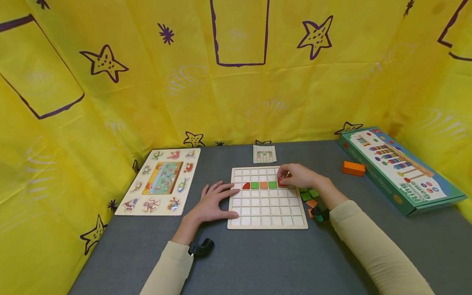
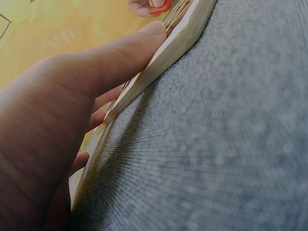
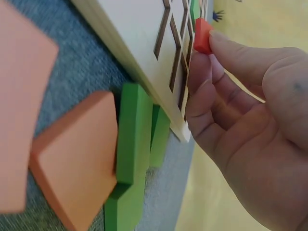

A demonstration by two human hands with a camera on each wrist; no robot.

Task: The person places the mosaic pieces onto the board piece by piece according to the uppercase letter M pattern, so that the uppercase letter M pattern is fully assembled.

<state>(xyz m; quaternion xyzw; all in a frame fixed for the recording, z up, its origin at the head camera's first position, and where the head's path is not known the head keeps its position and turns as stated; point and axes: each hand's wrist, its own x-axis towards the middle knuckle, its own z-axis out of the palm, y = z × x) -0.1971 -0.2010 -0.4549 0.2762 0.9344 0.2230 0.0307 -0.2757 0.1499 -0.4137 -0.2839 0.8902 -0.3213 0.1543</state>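
Observation:
A wooden grid board [image 1: 265, 209] lies on the grey table. Across one of its upper rows runs a line of tiles: a red rounded tile [image 1: 246, 186], a green tile [image 1: 255, 185], an orange tile [image 1: 263, 185] and another green tile [image 1: 272, 184]. At the right end of that row my right hand [image 1: 295, 175] pinches a red tile [image 3: 202, 36] between thumb and fingers, close over the board. My left hand [image 1: 214, 203] rests with spread fingers on the board's left edge, its thumb [image 2: 139, 45] on the rim near the lower left corner.
Loose green tiles [image 1: 307, 196] and orange tiles [image 1: 312, 203] lie right of the board. Behind it is a small pattern card [image 1: 264, 154]. A sea-animal puzzle board [image 1: 129, 184] lies left; an orange block [image 1: 353, 168] and a green game box [image 1: 398, 168] stand right. Yellow cloth surrounds the table.

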